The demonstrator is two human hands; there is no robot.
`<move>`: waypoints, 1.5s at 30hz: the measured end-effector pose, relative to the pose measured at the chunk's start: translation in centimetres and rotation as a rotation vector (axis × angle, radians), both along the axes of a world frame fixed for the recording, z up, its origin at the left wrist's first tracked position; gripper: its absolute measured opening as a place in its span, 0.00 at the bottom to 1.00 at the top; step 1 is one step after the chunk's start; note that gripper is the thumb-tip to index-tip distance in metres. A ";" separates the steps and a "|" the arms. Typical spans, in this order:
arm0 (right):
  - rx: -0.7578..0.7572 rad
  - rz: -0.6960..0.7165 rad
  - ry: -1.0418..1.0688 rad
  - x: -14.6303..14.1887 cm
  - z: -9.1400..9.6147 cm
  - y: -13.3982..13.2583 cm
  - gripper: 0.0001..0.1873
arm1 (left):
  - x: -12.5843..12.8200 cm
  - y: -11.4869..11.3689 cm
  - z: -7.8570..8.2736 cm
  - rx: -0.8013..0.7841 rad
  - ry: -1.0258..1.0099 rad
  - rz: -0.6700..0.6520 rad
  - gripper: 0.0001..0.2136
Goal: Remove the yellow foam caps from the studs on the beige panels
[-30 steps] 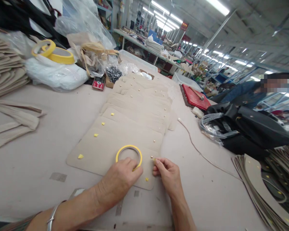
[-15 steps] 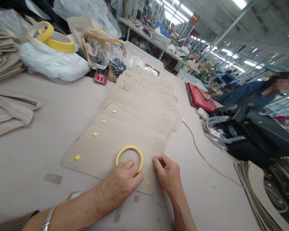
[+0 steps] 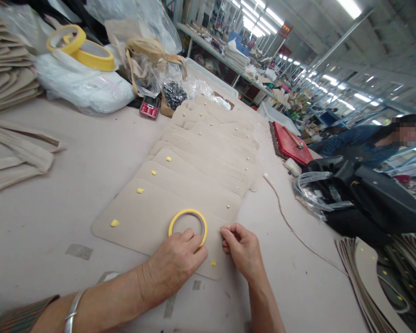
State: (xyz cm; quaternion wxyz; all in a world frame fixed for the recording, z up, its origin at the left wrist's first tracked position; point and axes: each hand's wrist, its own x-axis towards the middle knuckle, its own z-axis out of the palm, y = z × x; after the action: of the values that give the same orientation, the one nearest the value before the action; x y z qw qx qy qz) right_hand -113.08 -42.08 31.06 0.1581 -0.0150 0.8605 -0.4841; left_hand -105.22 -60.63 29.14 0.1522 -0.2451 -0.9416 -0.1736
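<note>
My left hand (image 3: 182,254) is closed on the near side of a yellow roll of tape (image 3: 171,225), over the nearest beige panel (image 3: 135,219). My right hand (image 3: 241,245) is pinched at that panel's right edge; whatever its fingertips hold is too small to make out. The panel bears a yellow tape bit (image 3: 115,223) near its left end and another yellow piece (image 3: 213,263) near its right end, below the roll. Behind it, more beige panels (image 3: 211,148) lie overlapped in a row, some with yellow bits, others with small metal studs.
At the back left, yellow tape rolls (image 3: 95,56) rest on a white plastic bag (image 3: 86,90). A red phone (image 3: 150,107) lies nearby. To the right are a hammer on a red pad (image 3: 291,145), a cord (image 3: 291,224), black bags (image 3: 367,199) and a person (image 3: 353,138).
The view has shifted slightly, so the background sits a little to the right. Both hands stay nearly in place, the left still on the tape roll.
</note>
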 end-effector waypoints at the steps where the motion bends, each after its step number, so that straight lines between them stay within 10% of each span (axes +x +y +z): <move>1: 0.070 0.022 0.054 0.0 0.1 -0.2 0.16 | 0.0 0.0 0.0 0.000 0.000 -0.001 0.10; 6: 0.256 0.061 0.200 0.0 0.1 -0.5 0.12 | 0.1 -0.1 0.2 -0.001 -0.003 -0.012 0.09; 12: 0.063 -0.096 0.172 1.9 -1.1 0.8 0.17 | 0.1 -0.1 0.0 0.001 -0.008 -0.010 0.08; 22: 0.401 0.013 0.419 1.3 0.1 -1.8 0.14 | 0.1 0.0 -0.7 -0.017 -0.005 -0.003 0.06; 35: 0.452 0.208 0.374 3.6 0.9 -0.5 0.14 | 0.7 -1.3 1.2 0.203 -0.016 0.014 0.07; 40: 0.257 0.147 0.406 4.9 1.4 -0.8 0.08 | 1.2 -2.3 2.6 0.509 0.020 -0.011 0.11; 45: -0.060 0.244 0.578 6.7 3.2 -2.2 0.09 | 2.2 -2.4 2.9 0.444 0.020 -0.012 0.19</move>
State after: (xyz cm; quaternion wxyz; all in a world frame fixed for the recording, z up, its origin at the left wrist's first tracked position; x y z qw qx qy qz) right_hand -106.42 -44.32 34.28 -0.0367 -0.2596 0.8471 -0.4623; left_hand -102.97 -63.02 32.00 0.2108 -0.2131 -0.8773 -0.3748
